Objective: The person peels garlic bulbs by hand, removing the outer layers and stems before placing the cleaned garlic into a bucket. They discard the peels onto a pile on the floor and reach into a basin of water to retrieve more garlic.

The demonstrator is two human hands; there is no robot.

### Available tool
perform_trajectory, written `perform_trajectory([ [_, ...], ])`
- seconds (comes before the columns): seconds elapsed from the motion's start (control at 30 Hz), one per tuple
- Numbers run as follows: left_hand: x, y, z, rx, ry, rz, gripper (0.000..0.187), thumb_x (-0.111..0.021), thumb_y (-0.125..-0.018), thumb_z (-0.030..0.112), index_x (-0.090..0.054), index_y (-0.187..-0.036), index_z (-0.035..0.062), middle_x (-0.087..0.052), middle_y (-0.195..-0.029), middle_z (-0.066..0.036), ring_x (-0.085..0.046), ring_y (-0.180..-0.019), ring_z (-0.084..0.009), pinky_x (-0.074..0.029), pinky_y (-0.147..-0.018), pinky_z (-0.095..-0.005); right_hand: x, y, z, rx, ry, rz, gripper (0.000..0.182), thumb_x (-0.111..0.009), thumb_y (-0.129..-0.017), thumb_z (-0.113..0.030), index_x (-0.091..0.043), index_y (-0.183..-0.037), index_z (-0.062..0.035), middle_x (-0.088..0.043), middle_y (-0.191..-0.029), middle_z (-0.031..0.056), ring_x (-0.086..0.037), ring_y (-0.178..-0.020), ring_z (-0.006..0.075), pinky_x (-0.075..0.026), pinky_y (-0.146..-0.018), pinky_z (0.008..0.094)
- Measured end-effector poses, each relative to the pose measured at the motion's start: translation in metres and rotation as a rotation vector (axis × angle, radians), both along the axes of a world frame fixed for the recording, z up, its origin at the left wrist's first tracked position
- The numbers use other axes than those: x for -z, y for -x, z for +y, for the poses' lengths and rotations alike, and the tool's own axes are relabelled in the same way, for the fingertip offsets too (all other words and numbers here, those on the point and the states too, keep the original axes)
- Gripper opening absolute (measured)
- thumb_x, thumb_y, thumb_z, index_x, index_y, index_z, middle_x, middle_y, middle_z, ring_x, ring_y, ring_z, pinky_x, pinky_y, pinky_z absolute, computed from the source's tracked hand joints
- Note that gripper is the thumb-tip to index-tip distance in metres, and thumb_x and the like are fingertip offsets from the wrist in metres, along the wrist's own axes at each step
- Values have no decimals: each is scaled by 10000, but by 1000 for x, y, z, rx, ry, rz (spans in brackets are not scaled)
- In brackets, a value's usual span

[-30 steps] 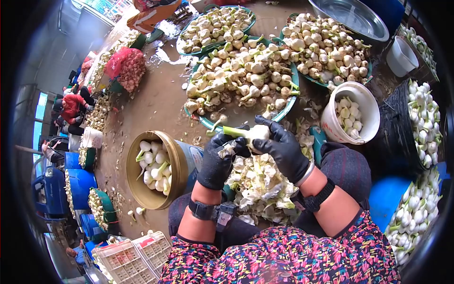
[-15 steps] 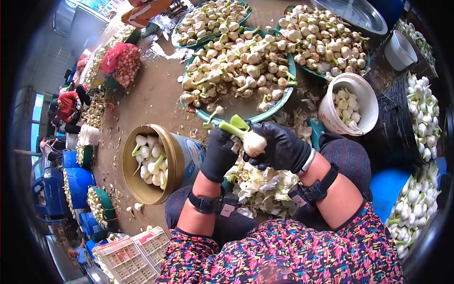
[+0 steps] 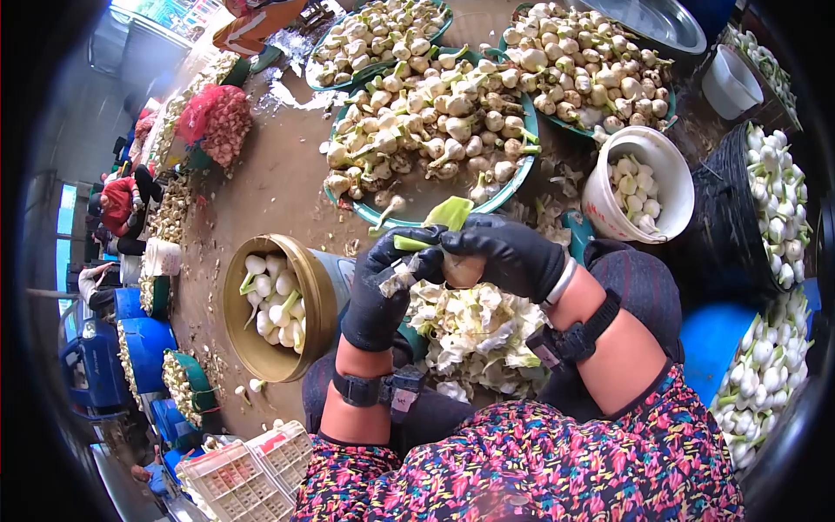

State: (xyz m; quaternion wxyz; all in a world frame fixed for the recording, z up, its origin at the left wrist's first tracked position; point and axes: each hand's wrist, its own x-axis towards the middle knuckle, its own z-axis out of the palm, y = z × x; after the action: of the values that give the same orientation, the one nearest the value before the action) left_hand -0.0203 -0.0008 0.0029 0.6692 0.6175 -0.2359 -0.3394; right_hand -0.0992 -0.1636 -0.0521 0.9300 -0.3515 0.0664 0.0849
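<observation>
Both hands wear black gloves and meet over my lap around one garlic bulb point(image 3: 463, 271) with a green stem. My left hand point(image 3: 383, 283) is closed around the stem side, and a scrap of pale peel point(image 3: 398, 278) clings to its fingers. My right hand point(image 3: 517, 259) is closed on the bulb's other side, its fingertips near the base of a raised green leaf point(image 3: 450, 211). The fingers hide part of the bulb. Below the hands lies a heap of peeled-off garlic skins point(image 3: 478, 335).
Left of me a tan bucket point(image 3: 322, 300) holds clean white bulbs; a white bucket point(image 3: 683, 191) with bulbs stands right. Ahead, a green-rimmed basin point(image 3: 522, 187) carries unpeeled garlic. Far right is a black tub point(image 3: 713, 209) of garlic. People sit at far left.
The bulb has turned, and its leaf now sticks up higher between my hands. My left hand has shifted slightly left, with loose peel now at its fingers.
</observation>
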Motion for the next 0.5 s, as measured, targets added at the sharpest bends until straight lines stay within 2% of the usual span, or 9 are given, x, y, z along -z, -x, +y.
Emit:
perform_trajectory([
  [0.03,4,0,0,-20,2,-16,192,-621,-823,73,-604,-992,-17,-619,-814,-43,-576,-680,-109,-477,-619,-244,-4,-1,-6,7,468,-133,232,-635,-816,-112,-611,-1013,9,-625,-942,62,-570,-827,99,-470,-740,240],
  [0.13,1,-3,1,-46,23,-5,180,-623,-820,74,-607,-975,-15,-612,-782,-41,-562,-662,-99,-465,-609,-234,-17,-4,13,234,187,-28,174,-611,-820,-95,-626,-968,-5,-625,-890,36,-562,-803,83,-468,-718,246],
  [0.2,-6,-2,0,-86,-41,-38,168,-608,-823,79,-608,-959,-19,-604,-764,-37,-554,-655,-99,-457,-602,-236,-11,-6,17,292,258,-23,165,-605,-811,-86,-635,-955,-11,-627,-878,13,-556,-803,67,-465,-718,241],
  [0.27,0,-6,-1,-54,-38,-340,174,-567,-846,102,-606,-956,-28,-593,-748,-34,-544,-642,-102,-450,-596,-246,-21,-1,20,416,398,-142,132,-602,-800,-81,-636,-913,-23,-618,-811,23,-555,-757,81,-454,-674,245],
  [0.3,18,-19,9,-14,-39,-489,203,-523,-870,131,-604,-948,-38,-579,-734,-33,-534,-625,-108,-444,-600,-252,-26,3,16,506,832,-358,91,-576,-784,-62,-626,-854,-31,-591,-737,61,-563,-680,165,-443,-625,300],
  [0.33,18,-21,9,-141,144,-126,218,-508,-880,144,-601,-943,-43,-573,-722,-39,-527,-614,-114,-438,-610,-252,-39,5,16,712,1202,-554,90,-542,-768,-68,-610,-819,-38,-549,-687,101,-536,-630,276,-421,-597,373],
  [0.4,7,-31,14,-193,-54,-390,228,-520,-880,144,-599,-983,-43,-570,-717,-44,-530,-616,-119,-435,-620,-248,-32,20,33,380,1548,-666,178,-530,-764,-131,-619,-887,-39,-605,-786,143,-582,-738,326,-453,-677,414],
  [0.47,15,-35,17,-148,121,-186,255,-538,-878,148,-591,-1046,-36,-573,-725,-40,-536,-632,-118,-437,-624,-244,-18,27,54,-565,1633,-394,277,-568,-756,-182,-579,-990,-35,-608,-810,181,-598,-793,338,-469,-707,445],
  [0.5,17,-34,15,-202,128,-47,259,-547,-875,147,-589,-1053,-36,-574,-726,-37,-538,-640,-119,-439,-625,-247,-13,26,51,-627,1583,-266,310,-570,-753,-216,-577,-1001,-30,-610,-839,189,-595,-827,346,-465,-733,450],
])
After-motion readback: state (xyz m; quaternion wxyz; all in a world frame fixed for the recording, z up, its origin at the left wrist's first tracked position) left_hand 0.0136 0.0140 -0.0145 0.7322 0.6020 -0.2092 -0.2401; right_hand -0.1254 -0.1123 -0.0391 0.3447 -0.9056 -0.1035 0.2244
